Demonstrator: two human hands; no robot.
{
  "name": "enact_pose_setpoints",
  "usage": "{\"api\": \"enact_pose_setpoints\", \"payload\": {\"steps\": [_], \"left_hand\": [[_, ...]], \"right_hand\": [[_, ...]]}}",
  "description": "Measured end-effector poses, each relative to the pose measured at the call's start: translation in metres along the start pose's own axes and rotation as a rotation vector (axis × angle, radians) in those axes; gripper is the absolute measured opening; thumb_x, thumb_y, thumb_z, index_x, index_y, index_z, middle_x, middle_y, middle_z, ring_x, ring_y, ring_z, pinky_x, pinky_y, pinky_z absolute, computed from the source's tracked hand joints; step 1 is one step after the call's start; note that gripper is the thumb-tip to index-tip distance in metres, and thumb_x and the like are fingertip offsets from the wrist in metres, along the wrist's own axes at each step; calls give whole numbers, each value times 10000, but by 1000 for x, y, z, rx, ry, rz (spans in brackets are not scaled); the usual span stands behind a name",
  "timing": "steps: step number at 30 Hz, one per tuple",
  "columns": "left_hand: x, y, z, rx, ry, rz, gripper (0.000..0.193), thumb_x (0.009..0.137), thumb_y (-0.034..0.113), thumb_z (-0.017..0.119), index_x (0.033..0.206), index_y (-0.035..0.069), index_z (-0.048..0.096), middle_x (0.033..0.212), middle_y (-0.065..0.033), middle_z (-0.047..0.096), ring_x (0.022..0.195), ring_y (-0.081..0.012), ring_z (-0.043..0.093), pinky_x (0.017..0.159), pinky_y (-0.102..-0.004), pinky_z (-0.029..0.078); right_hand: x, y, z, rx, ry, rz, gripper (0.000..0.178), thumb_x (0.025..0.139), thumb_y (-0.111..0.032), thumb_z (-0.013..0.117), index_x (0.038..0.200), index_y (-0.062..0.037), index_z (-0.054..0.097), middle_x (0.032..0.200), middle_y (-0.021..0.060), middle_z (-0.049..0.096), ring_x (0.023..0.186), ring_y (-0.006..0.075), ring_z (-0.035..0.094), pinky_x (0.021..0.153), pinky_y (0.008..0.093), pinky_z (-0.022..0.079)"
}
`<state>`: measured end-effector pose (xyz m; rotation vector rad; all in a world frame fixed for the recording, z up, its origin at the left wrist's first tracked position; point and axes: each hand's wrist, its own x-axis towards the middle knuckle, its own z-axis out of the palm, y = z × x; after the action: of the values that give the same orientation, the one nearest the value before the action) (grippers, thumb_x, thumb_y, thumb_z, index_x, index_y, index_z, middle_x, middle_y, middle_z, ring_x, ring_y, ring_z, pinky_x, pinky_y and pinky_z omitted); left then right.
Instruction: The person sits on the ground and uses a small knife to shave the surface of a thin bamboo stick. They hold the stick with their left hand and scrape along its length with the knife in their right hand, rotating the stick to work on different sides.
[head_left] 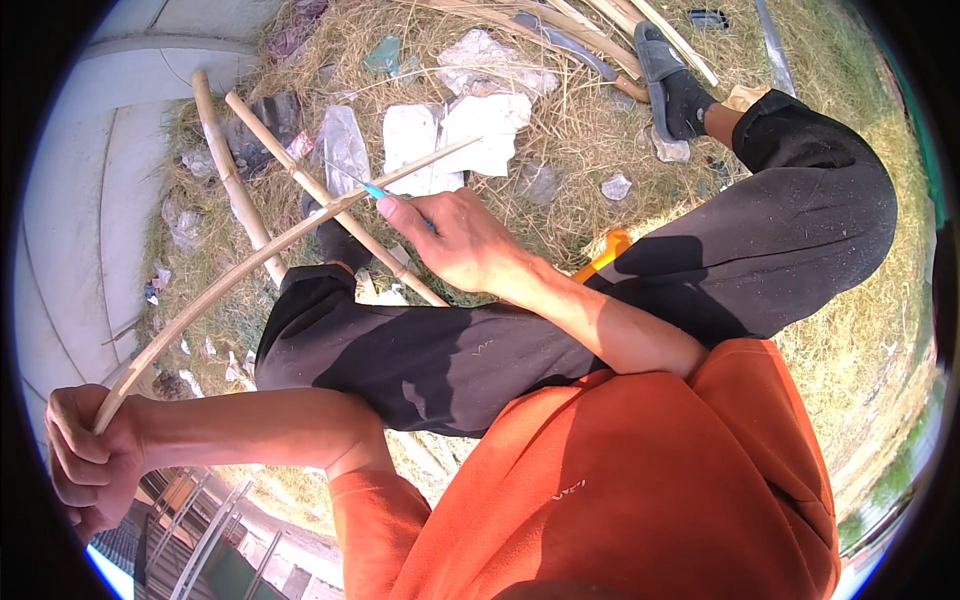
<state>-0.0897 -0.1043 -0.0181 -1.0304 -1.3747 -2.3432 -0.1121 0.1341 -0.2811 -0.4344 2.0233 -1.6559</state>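
Note:
My left hand (95, 458), out at the far left, is closed around the near end of a long, curved bamboo strip (235, 272). The strip bends up and to the right, its thin end above my right hand. In my right hand (465, 243) is a slim blue-handled knife (374, 191), gripped with the thumb along the handle. Its thin blade points up and left, close to the strip; I cannot tell whether they touch. Under the strip, a bamboo pole (395, 265) runs slantwise beside my lower leg.
Another bamboo pole (228, 175) lies near the pale wall (90, 190). White sheets (485, 130) and plastic scraps lie on dry grass. A curved blade with a wooden handle (630, 90) rests by one foot, near split strips. An orange-yellow object (606, 252) shows beside my leg.

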Motion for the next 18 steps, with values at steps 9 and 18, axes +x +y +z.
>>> {"api": "enact_pose_setpoints", "payload": {"steps": [9, 18], "left_hand": [[-2, -5, -1, 70, -116, 29, 448, 868, 287, 468, 473, 249, 258, 383, 117, 252, 313, 22, 234, 347, -99, 206], [3, -21, 13, 4, -119, 27, 449, 874, 314, 469, 490, 251, 244, 392, 113, 232, 318, 10, 187, 349, -119, 169]], "right_hand": [[-2, 32, -20, -240, 30, 152, 680, 982, -499, 387, 649, 57, 596, 522, 258, 498, 554, 441, 547, 582, 501, 434], [2, 52, -16, -305, 67, 191, 666, 977, -479, 419, 639, 64, 607, 492, 237, 510, 493, 400, 550, 546, 499, 443]]}}
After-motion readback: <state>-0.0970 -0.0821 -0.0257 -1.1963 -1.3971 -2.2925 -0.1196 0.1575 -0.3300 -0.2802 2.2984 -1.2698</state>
